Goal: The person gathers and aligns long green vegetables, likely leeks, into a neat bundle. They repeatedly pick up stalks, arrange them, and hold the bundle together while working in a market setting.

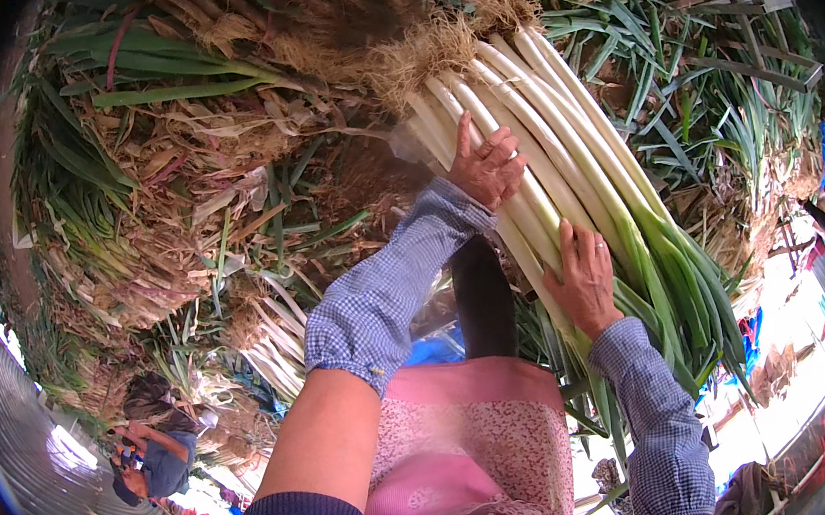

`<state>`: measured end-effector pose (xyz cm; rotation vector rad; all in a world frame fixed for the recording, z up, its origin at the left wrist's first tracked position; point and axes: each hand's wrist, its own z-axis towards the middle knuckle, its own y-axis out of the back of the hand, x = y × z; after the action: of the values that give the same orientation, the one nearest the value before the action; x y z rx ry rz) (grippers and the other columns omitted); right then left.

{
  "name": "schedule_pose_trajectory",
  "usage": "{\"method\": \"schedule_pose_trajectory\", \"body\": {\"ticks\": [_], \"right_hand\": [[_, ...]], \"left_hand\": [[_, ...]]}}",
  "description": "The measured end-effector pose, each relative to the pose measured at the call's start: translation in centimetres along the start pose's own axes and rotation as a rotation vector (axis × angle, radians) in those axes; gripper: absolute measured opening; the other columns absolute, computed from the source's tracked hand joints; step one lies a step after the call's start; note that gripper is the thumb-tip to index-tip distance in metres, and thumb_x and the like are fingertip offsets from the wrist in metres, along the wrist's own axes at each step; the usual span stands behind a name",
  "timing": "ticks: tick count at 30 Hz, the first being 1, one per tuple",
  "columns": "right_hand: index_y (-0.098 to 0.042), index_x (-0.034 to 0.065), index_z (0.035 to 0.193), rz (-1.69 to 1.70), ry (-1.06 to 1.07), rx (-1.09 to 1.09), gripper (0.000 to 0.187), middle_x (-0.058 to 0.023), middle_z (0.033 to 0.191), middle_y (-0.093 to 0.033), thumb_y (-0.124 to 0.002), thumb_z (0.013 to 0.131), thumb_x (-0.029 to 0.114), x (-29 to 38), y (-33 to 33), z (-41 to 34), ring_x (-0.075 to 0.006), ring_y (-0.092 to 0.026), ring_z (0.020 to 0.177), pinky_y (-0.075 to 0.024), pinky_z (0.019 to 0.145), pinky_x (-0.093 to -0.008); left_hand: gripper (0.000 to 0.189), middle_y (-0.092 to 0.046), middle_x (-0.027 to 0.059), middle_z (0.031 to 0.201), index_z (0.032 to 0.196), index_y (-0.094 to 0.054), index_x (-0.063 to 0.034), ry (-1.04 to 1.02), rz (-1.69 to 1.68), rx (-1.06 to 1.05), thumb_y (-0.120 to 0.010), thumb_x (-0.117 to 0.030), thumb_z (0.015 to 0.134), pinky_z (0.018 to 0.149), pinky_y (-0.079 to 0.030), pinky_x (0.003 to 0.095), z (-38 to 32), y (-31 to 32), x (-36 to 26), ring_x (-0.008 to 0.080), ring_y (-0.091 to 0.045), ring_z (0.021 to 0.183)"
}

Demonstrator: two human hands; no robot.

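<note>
Several long leeks or large green onions (pixel 559 144) lie side by side in front of me, their hairy roots away from me and their green leaves towards the lower right. My left hand (pixel 488 162) rests on the white stalks nearer the roots, with its index finger stretched out. Lower down, my right hand (pixel 585 277) lies on the stalks close to where they turn green, fingers spread a little. Neither hand is closed around a stalk. Checked blue sleeve covers are on both forearms.
Heaps of unpeeled stalks with roots and dry husks (pixel 220 149) lie at the left and top. Loose green leaves (pixel 630 31) and a metal frame (pixel 761 62) are at the right. White stalks (pixel 272 355) lie at lower left, near another person (pixel 158 458).
</note>
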<state>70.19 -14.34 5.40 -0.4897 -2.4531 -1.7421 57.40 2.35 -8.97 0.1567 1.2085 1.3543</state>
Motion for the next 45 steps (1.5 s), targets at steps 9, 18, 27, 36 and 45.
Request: {"method": "schedule_pose_trajectory", "body": {"ticks": [9, 18, 27, 36, 45], "right_hand": [[-0.042, -0.0036, 0.131, -0.034, -0.001, -0.026, 0.066, -0.0162, 0.115, -0.046, -0.066, 0.077, 0.027, 0.3, -0.9, -0.2, -0.0318, -0.048, 0.100, -0.0377, 0.087, -0.0443], [-0.045, -0.0007, 0.131, -0.096, -0.038, -0.050, 0.062, -0.0126, 0.117, -0.047, -0.062, 0.081, 0.032, -0.6, -3.0, -0.1, -0.0278, -0.047, 0.101, -0.0365, 0.084, -0.0436], [-0.048, 0.0000, 0.128, -0.069, -0.078, -0.023, 0.060, -0.0119, 0.116, -0.047, -0.063, 0.079, 0.031, -0.2, -3.3, 0.5, -0.0270, -0.048, 0.100, -0.0386, 0.081, -0.0426], [-0.060, 0.0036, 0.114, 0.013, -0.143, -0.274, 0.037, -0.0116, 0.105, -0.057, -0.064, 0.078, 0.011, -3.2, 2.4, -1.3, -0.0268, -0.055, 0.095, -0.0428, 0.077, -0.0374], [-0.056, 0.0027, 0.119, -0.165, -0.181, -0.195, 0.041, -0.0102, 0.109, -0.058, -0.062, 0.079, 0.011, -4.5, 4.7, -2.3, -0.0271, -0.053, 0.100, -0.0415, 0.081, -0.0396]], "left_hand": [[0.015, -0.054, 0.0034, 0.108, 0.079, -0.059, -0.0160, 0.050, -0.042, -0.038, -0.069, -0.025, 0.072, 0.104, -0.023, 0.0636, 0.4, 0.1, 0.2, 0.0247, -0.049, 0.113], [0.049, -0.032, -0.0039, 0.149, 0.137, -0.045, -0.0263, 0.164, 0.138, 0.203, -0.057, -0.029, 0.090, 0.110, -0.002, 0.0669, 3.7, -0.5, 1.0, 0.0228, -0.020, 0.142], [0.028, -0.050, -0.0039, 0.133, 0.117, -0.061, -0.0273, 0.147, 0.168, 0.136, -0.053, -0.022, 0.091, 0.110, -0.011, 0.0637, 3.8, -1.0, 1.5, 0.0228, -0.035, 0.136], [0.029, -0.051, -0.0057, 0.132, 0.120, -0.058, -0.0283, 0.126, 0.150, 0.116, -0.054, -0.021, 0.091, 0.109, -0.014, 0.0659, 3.5, -0.6, 1.9, 0.0204, -0.035, 0.135], [0.040, -0.044, -0.0084, 0.141, 0.127, -0.054, -0.0352, 0.132, 0.152, 0.122, -0.055, -0.018, 0.090, 0.111, -0.011, 0.0617, 3.0, -0.7, 2.2, 0.0181, -0.030, 0.139]]}}
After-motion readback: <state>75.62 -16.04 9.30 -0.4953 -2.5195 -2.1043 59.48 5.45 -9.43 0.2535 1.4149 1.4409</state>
